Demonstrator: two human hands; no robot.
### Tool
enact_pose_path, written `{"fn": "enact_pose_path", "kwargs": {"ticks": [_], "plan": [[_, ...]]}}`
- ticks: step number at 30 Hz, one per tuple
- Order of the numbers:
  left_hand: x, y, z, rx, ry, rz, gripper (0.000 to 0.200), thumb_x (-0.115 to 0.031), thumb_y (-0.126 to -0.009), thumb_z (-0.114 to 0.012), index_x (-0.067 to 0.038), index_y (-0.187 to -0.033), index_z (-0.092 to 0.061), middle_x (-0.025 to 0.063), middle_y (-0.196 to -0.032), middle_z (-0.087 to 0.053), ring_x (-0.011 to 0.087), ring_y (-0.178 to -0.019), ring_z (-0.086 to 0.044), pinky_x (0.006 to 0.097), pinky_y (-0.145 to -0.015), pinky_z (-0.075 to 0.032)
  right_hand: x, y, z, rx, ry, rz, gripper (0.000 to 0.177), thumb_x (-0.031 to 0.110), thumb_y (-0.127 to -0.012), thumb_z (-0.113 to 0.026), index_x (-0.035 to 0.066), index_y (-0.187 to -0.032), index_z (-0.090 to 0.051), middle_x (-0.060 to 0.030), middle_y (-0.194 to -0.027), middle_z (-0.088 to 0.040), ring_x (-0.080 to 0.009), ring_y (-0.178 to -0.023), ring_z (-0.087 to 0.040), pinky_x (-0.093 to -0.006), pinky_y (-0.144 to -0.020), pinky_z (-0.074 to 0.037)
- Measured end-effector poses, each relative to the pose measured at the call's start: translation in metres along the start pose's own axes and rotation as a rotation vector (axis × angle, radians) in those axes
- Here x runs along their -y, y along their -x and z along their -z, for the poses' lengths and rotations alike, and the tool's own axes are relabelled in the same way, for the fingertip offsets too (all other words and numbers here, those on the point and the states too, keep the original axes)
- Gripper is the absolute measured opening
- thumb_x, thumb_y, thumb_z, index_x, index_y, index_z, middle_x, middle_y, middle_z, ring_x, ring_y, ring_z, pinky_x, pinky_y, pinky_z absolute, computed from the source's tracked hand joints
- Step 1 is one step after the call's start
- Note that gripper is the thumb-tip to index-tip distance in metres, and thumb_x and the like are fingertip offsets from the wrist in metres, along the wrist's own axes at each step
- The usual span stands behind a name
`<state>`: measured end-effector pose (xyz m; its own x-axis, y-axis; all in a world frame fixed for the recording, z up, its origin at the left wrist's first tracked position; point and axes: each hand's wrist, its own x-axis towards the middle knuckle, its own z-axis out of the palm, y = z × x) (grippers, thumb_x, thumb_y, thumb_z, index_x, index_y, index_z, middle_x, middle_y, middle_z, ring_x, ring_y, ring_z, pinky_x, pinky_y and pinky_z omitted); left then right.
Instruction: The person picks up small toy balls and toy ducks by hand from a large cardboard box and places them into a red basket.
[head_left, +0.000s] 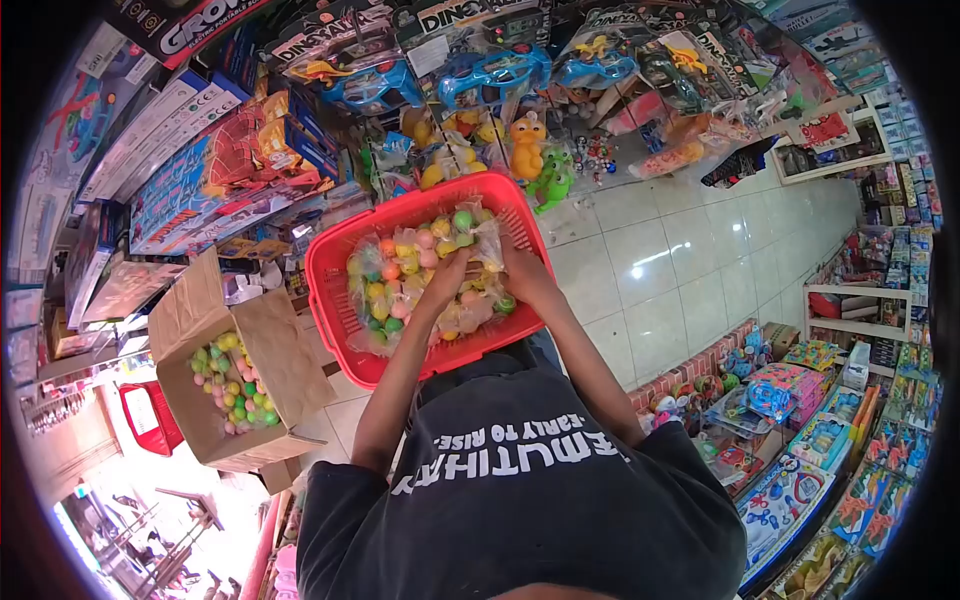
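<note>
A red plastic basket [322, 285] sits in front of my body. Inside it lies a clear plastic bag [488, 243] with many small coloured balls [390, 270] in yellow, orange, pink and green. My left hand [452, 277] is over the middle of the basket, its fingers closed on the bag's plastic among the balls. At the basket's right side, my right hand [524, 274] grips the bag's crumpled edge; some of its fingertips are hidden by the plastic.
An open cardboard box [285, 365] with similar balls stands to the left. Boxed toys [225, 180] are stacked behind it. Packaged toys [495, 75] hang ahead, above an orange duck-like toy [527, 145]. Tiled floor [650, 260] and toy shelves [860, 320] lie to the right.
</note>
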<state>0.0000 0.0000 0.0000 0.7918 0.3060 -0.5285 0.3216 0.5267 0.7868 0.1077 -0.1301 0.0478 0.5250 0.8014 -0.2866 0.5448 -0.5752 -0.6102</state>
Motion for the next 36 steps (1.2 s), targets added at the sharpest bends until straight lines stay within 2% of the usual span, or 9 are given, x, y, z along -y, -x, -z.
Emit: {"fn": "enact_pose_path", "kwargs": {"ticks": [3,9,11,15,17,21,23,32,36], "plan": [[0.000,-0.001,-0.009,0.111,-0.229,0.002,0.048,-0.033,-0.091,-0.036,0.003,-0.122,-0.042,0.0140,-0.117,-0.050,0.0243,-0.099,-0.055,0.0331,-0.083,-0.047,-0.007,0.001,-0.004,0.068,0.262,-0.069,0.045,0.006,-0.072,-0.057,0.004,-0.112,-0.036,-0.0220,-0.090,-0.059,-0.0378,-0.084,-0.060,-0.0460,-0.072,-0.049],[0.001,0.000,-0.004,0.228,-0.804,-0.127,0.036,-0.025,-0.087,-0.043,0.003,-0.106,-0.056,0.0156,-0.088,-0.062,0.0220,-0.078,-0.061,0.0329,-0.072,-0.047,-0.031,0.000,-0.037,0.109,0.294,-0.008,0.028,-0.001,-0.072,-0.049,0.000,-0.100,-0.048,-0.0231,-0.083,-0.057,-0.0405,-0.081,-0.058,-0.0472,-0.071,-0.047],[0.007,-0.001,-0.003,0.181,-0.911,-0.344,0.029,-0.017,-0.083,-0.045,0.001,-0.102,-0.059,0.0171,-0.081,-0.062,0.0227,-0.072,-0.061,0.0331,-0.070,-0.047,-0.038,0.003,-0.041,0.142,0.251,0.020,0.025,0.000,-0.073,-0.048,-0.001,-0.098,-0.052,-0.0243,-0.086,-0.057,-0.0395,-0.086,-0.057,-0.0459,-0.076,-0.047],[0.010,0.002,-0.006,0.093,-0.793,-0.314,0.028,-0.012,-0.082,-0.045,0.000,-0.103,-0.059,0.0190,-0.086,-0.062,0.0262,-0.075,-0.061,0.0342,-0.072,-0.046,-0.023,0.003,-0.024,0.381,0.248,-0.076,0.029,0.001,-0.073,-0.047,-0.002,-0.102,-0.051,-0.0267,-0.097,-0.055,-0.0384,-0.092,-0.056,-0.0446,-0.080,-0.045],[0.012,0.003,-0.003,0.098,-0.784,-0.338,0.027,-0.014,-0.080,-0.047,-0.001,-0.099,-0.061,0.0208,-0.089,-0.061,0.0352,-0.084,-0.058,0.0390,-0.077,-0.045,-0.012,0.006,-0.016,0.558,0.331,-0.113,0.037,0.002,-0.073,-0.047,-0.004,-0.109,-0.048,-0.0268,-0.110,-0.050,-0.0376,-0.104,-0.051,-0.0435,-0.085,-0.043],[0.020,0.004,-0.001,0.223,-0.937,-0.411,0.028,-0.013,-0.081,-0.047,-0.001,-0.103,-0.059,0.0200,-0.094,-0.060,0.0352,-0.088,-0.057,0.0396,-0.079,-0.045,-0.022,0.021,-0.033,0.504,0.485,0.026,0.048,0.004,-0.074,-0.047,-0.008,-0.119,-0.039,-0.0249,-0.118,-0.046,-0.0366,-0.113,-0.044,-0.0417,-0.091,-0.040],[0.028,0.008,-0.003,0.287,-1.045,-0.452,0.030,-0.011,-0.079,-0.048,-0.002,-0.106,-0.057,0.0183,-0.101,-0.059,0.0336,-0.094,-0.055,0.0395,-0.082,-0.044,-0.030,0.026,-0.046,0.422,0.667,0.158,0.048,0.012,-0.076,-0.048,-0.011,-0.118,-0.041,-0.0219,-0.118,-0.048,-0.0316,-0.108,-0.048,-0.0391,-0.085,-0.045],[0.025,0.021,-0.017,0.292,-1.224,-0.419,0.034,-0.007,-0.075,-0.049,-0.001,-0.108,-0.055,0.0139,-0.110,-0.055,0.0312,-0.102,-0.052,0.0379,-0.087,-0.042,-0.020,0.023,-0.033,0.562,0.506,0.100,0.052,0.015,-0.075,-0.051,-0.010,-0.119,-0.041,-0.0263,-0.123,-0.041,-0.0354,-0.113,-0.042,-0.0394,-0.096,-0.035],[0.023,0.037,-0.016,0.221,-1.149,-0.446,0.035,-0.008,-0.075,-0.051,-0.001,-0.108,-0.054,0.0157,-0.109,-0.054,0.0320,-0.102,-0.051,0.0372,-0.088,-0.041,-0.015,0.035,-0.017,0.400,0.254,0.067,0.049,0.011,-0.072,-0.056,-0.003,-0.117,-0.045,-0.0220,-0.119,-0.045,-0.0352,-0.113,-0.043,-0.0383,-0.095,-0.037]]}}
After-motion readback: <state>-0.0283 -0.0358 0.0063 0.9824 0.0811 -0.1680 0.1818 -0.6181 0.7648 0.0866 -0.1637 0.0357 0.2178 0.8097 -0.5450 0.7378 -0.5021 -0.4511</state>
